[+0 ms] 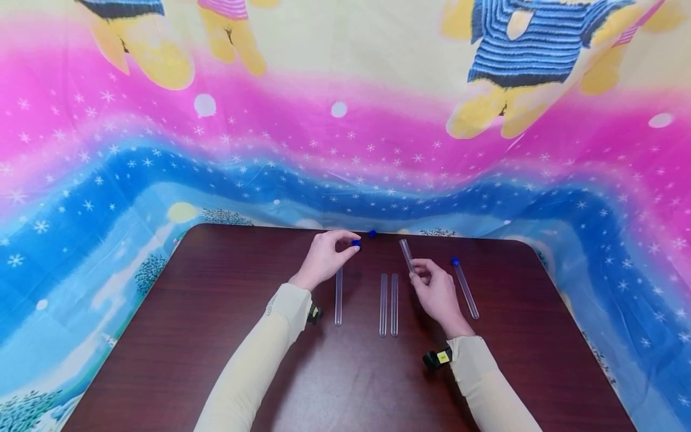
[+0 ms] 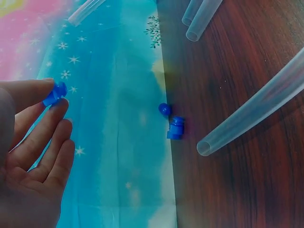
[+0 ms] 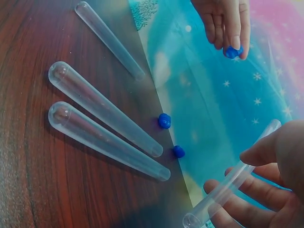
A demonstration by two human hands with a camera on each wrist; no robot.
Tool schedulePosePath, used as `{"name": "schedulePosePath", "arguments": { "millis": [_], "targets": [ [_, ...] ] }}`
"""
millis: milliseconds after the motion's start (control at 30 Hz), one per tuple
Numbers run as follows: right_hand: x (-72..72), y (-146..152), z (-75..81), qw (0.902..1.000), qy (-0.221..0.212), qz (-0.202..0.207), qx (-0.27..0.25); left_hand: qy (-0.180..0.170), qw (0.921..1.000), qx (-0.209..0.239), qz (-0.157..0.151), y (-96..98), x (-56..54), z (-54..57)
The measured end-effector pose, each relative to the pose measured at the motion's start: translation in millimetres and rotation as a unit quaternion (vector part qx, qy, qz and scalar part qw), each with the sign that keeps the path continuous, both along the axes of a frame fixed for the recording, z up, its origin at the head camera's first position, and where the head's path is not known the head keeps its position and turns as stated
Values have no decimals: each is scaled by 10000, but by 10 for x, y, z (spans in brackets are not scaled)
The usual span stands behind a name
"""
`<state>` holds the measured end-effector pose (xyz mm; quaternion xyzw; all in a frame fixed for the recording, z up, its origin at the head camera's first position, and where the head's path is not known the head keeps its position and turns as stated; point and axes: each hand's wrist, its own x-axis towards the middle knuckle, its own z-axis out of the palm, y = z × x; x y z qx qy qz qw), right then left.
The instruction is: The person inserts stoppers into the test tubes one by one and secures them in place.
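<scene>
My left hand (image 1: pixel 326 257) pinches a blue cap (image 2: pixel 55 94) between thumb and fingertips, raised over the far side of the table. To its right, my right hand (image 1: pixel 436 293) holds a clear test tube (image 3: pixel 227 183) between thumb and fingers, tilted, with its upper end (image 1: pixel 405 247) leaning left. Cap and tube are apart. On the table below, a clear tube (image 1: pixel 338 300) lies partly hidden by the left hand. Two more clear tubes (image 1: pixel 382 306) lie side by side between the hands.
Two loose blue caps (image 2: pixel 176 128) sit near the far edge of the brown table (image 1: pixel 335 384). A tube with a blue cap on it (image 1: pixel 466 291) lies right of the right hand. A patterned cloth (image 1: pixel 345 144) hangs behind the table and along its sides.
</scene>
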<state>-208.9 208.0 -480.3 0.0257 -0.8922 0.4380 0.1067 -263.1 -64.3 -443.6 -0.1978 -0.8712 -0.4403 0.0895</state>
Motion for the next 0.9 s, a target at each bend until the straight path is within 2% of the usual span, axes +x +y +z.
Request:
{"name": "schedulePosePath", "arguments": {
  "millis": [433, 900],
  "targets": [
    [12, -60, 3, 9993, 272, 253, 56, 57, 9999, 45, -71, 54, 33, 72],
    [19, -121, 27, 9989, 219, 413, -20, 246, 9996, 25, -158, 100, 31, 165]
  ]
}}
